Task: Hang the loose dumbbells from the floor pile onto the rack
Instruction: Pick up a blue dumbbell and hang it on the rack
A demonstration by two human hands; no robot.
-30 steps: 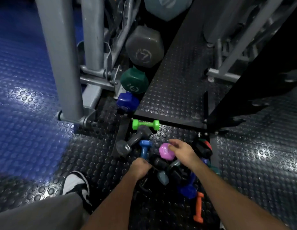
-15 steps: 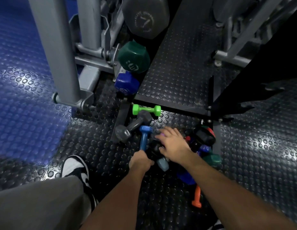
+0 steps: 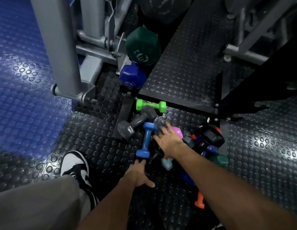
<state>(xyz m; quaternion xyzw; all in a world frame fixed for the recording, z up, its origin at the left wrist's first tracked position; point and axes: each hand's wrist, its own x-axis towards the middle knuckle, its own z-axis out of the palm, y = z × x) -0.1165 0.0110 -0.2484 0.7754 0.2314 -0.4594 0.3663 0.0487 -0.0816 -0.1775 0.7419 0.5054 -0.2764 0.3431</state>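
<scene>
rack (image 3: 114,47): green dumbbell (image 3: 142,45), navy dumbbell (image 3: 132,78) | left hand (image 3: 138,174) grip relaxed, empty | right hand (image 3: 169,141) grip splayed on floor pile (image 3: 209,143)

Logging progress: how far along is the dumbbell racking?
Done: a dark green dumbbell and a dark blue dumbbell hang on the rack. In hand: nothing; the right hand is spread over the pile beside the pink dumbbell, and the left hand is open near the blue dumbbell. Left: the bright green dumbbell, grey dumbbell, orange dumbbell and others lie on the floor.
</scene>
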